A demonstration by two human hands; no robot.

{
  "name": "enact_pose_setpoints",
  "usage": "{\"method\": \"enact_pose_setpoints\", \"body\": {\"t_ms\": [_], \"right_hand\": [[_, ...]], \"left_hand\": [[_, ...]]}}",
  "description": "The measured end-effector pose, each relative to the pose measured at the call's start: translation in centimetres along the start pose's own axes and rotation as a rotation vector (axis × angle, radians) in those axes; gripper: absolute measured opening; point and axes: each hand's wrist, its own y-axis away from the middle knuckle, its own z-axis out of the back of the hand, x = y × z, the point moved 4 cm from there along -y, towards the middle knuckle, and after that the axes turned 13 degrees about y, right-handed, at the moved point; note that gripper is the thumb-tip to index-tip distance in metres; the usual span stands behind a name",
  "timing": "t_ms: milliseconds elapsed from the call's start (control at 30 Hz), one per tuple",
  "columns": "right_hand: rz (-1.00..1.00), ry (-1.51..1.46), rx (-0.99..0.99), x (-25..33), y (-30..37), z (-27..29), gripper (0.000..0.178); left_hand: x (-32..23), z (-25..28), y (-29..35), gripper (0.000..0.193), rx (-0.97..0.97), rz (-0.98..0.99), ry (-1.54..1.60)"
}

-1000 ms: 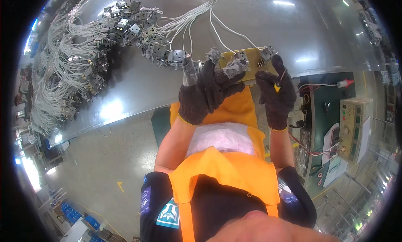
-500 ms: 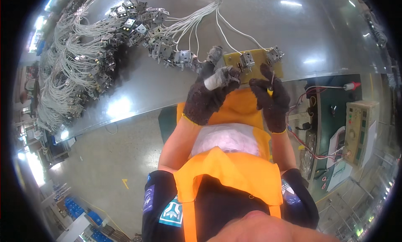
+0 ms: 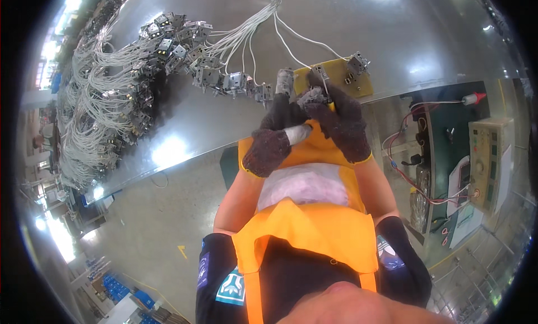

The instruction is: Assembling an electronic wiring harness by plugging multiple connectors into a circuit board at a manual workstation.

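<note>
Both my hands wear dark knitted gloves and meet at the near edge of a yellow plate [image 3: 357,87] on the metal bench. A small silvery metal part [image 3: 320,73] with a white wire stands upright there. My right hand [image 3: 346,122] is closed round a yellow-handled screwdriver [image 3: 332,106], its thin shaft against this part. My left hand [image 3: 276,128], with taped fingers, is beside it. Its forefinger points up and its thumb is stretched apart; the other fingers are partly hidden near the part. A second wired metal part [image 3: 357,64] sits on the plate's far right corner.
A large heap of similar metal parts [image 3: 174,47] with bundled white wires [image 3: 84,111] covers the bench [image 3: 196,119] at left. Lower at right, a beige instrument box [image 3: 486,161] with red and white leads stands on a green surface beside a red-tipped probe [image 3: 474,98].
My right hand has moved left with the screwdriver, onto the nearer metal part. My left thumb has drawn down away from it. The whole view has shifted slightly.
</note>
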Motion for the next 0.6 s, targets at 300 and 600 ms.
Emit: {"method": "enact_pose_setpoints", "body": {"t_ms": [300,600], "right_hand": [[-0.165,0.092,0.35,-3.9,1.0,0.6,0.044],[-0.172,0.175,0.076,-7.1,-3.9,2.3,0.049]], "left_hand": [[-5.4,3.5,0.9,0.067,0.04,-0.265,-0.295],[-4.3,4.1,-2.1,0.057,0.124,-0.718,-2.006]]}}
